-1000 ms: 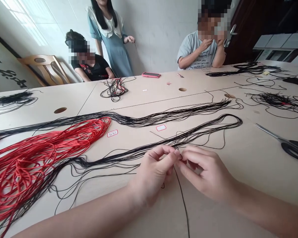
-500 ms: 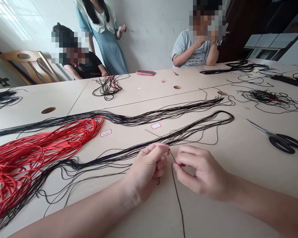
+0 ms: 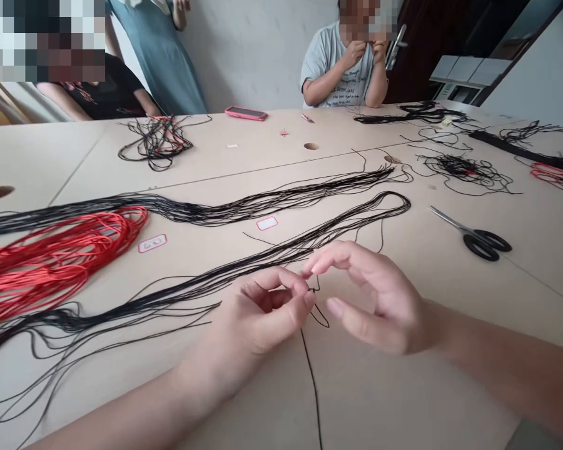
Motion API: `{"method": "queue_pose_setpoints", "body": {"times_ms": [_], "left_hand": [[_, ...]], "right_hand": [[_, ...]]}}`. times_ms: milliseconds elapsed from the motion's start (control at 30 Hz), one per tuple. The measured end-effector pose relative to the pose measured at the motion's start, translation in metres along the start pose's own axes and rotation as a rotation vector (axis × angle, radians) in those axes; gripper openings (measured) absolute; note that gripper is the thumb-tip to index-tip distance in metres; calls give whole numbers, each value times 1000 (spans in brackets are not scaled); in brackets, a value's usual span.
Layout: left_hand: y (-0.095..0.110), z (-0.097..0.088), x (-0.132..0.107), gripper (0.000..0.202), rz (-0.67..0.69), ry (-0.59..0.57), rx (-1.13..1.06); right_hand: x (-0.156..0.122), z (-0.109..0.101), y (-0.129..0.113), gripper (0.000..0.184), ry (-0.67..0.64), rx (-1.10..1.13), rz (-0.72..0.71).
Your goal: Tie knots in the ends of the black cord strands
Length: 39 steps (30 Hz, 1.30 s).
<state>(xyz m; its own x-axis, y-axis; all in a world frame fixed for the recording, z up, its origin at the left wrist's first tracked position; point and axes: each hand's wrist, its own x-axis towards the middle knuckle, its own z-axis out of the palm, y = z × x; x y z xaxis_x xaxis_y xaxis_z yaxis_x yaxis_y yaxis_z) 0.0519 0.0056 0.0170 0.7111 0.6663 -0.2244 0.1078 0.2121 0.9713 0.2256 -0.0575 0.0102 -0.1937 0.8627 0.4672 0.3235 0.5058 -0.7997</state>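
Observation:
My left hand (image 3: 263, 312) pinches a thin black cord (image 3: 309, 362) between thumb and forefinger, with a small loop of it hanging beside the fingertips. The cord trails down toward the near table edge. My right hand (image 3: 375, 297) hovers just right of the pinch, fingers curved and apart, holding nothing. A long bundle of black cords (image 3: 244, 265) lies on the table just beyond both hands.
A red cord bundle (image 3: 51, 256) lies at left, a second black bundle (image 3: 206, 209) behind it, with two small labels (image 3: 152, 242). Black scissors (image 3: 478, 237) rest at right. Further cord piles, a pink phone (image 3: 246, 113) and three other people are at the far side.
The view has shifted right and down. My right hand has let go of the cord and opened, while my left hand keeps its pinch, now with a small loop showing.

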Motion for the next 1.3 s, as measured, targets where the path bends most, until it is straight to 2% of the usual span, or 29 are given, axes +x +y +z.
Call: {"method": "queue_pose_setpoints", "body": {"times_ms": [100, 167, 300, 600, 833, 1067, 1300], "left_hand": [[3, 1, -2, 16, 25, -62, 119], [6, 2, -3, 13, 21, -84, 173], [7, 3, -5, 6, 25, -68, 247], [0, 2, -6, 18, -27, -49, 282], [0, 1, -2, 18, -43, -70, 287], [3, 2, -2, 16, -56, -96, 204], [0, -1, 4, 16, -40, -75, 213]], "right_hand": [[-2, 1, 1, 24, -38, 60, 81], [-3, 0, 1, 16, -25, 5, 108], [0, -5, 0, 7, -6, -226, 1], [0, -8, 1, 9, -36, -349, -50], [-1, -8, 2, 10, -51, -361, -108], [1, -7, 2, 12, -23, -404, -156], [0, -7, 4, 12, -34, -433, -168]]}}
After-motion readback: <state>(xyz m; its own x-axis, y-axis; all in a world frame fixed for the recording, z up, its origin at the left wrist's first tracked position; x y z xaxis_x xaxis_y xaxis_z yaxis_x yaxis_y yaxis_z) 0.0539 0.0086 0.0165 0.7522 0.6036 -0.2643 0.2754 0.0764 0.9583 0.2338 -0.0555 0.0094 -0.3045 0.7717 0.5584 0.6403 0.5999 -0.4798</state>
